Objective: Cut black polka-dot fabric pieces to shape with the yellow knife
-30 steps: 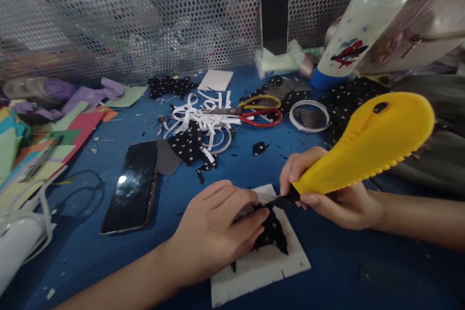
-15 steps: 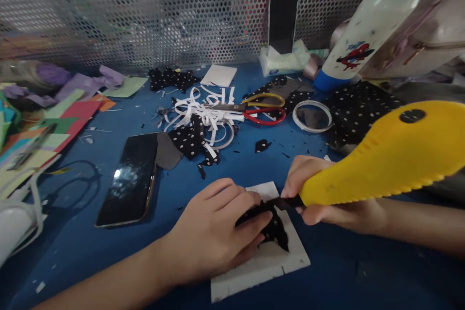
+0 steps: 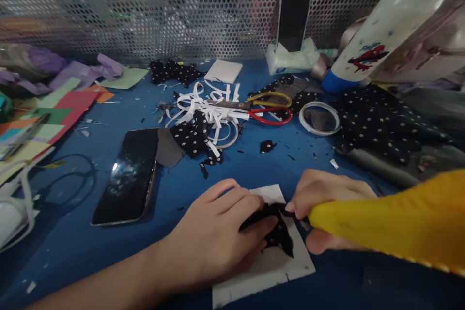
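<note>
My left hand (image 3: 221, 230) presses a piece of black polka-dot fabric (image 3: 279, 240) down onto a white card (image 3: 265, 276), its fingers bent over the cloth. From the right, my right hand (image 3: 323, 198) is closed around a yellow-handled craft knife (image 3: 374, 220) with a ridged lower edge. The knife's dark tip is at the fabric's right edge, beside my left fingertips; the blade itself is hard to make out. Part of the fabric is hidden under my left hand.
A phone (image 3: 127, 177) lies at left. Beyond are white paper strips (image 3: 196, 106), scissors (image 3: 269, 106), a tape roll (image 3: 319, 117) and dotted fabric (image 3: 381, 121). A bottle (image 3: 385, 34) leans at right; another phone (image 3: 295, 14) stands by a perforated metal screen (image 3: 218, 9).
My right hand has moved slightly right and down, and the knife handle has tilted lower toward the camera. My left hand still presses the fabric. The view has shifted a little.
</note>
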### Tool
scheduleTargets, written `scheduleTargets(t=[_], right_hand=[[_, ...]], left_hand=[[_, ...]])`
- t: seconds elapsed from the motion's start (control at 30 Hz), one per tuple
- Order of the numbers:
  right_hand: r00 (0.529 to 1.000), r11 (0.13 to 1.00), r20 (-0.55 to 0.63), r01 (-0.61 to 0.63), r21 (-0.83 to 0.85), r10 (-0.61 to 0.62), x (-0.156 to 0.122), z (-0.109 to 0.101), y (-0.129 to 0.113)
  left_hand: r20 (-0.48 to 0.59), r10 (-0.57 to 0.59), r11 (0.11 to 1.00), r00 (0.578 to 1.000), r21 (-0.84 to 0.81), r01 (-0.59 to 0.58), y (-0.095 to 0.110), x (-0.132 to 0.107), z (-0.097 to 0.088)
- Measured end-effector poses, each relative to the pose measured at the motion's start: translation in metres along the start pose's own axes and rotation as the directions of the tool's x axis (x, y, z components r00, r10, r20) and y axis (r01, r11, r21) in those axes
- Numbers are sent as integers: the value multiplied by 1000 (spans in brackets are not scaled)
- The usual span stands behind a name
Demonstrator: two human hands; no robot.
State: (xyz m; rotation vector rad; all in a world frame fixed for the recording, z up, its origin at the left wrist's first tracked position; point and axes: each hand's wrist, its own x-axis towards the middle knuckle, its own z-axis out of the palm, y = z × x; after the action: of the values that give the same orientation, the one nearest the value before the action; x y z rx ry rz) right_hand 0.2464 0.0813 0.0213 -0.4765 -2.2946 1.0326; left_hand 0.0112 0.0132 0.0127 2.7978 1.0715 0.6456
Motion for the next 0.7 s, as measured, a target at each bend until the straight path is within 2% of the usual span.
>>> scheduleTargets(t=[0.03, 0.13, 0.2, 0.27, 0.5, 0.7], right_hand=[[1000, 998, -9, 13, 54, -13, 2, -1, 3], [993, 971, -101, -31, 237, 56, 6, -3, 9], [978, 945, -198, 7, 327, 61, 6, -1, 11], [966, 934, -257, 66, 350, 28, 6, 1, 11], [984, 959, -173, 18, 284, 33, 10, 4, 8], [999, 999, -40, -8, 42, 10, 16, -3, 2]], left_hand=[[-3, 5, 1000, 1000, -4, -5, 0, 0, -1], [-7, 21, 1000, 1000, -13, -21, -2, 0, -2], [-15, 23, 1000, 1000, -8, -23, -2, 0, -2], [-31, 22, 1000, 999, -8, -23, -2, -1, 0], [-35, 22, 1000, 999, 1, -22, -1, -1, 1], [-7, 23, 1000, 1000, -2, -23, -1, -1, 1]])
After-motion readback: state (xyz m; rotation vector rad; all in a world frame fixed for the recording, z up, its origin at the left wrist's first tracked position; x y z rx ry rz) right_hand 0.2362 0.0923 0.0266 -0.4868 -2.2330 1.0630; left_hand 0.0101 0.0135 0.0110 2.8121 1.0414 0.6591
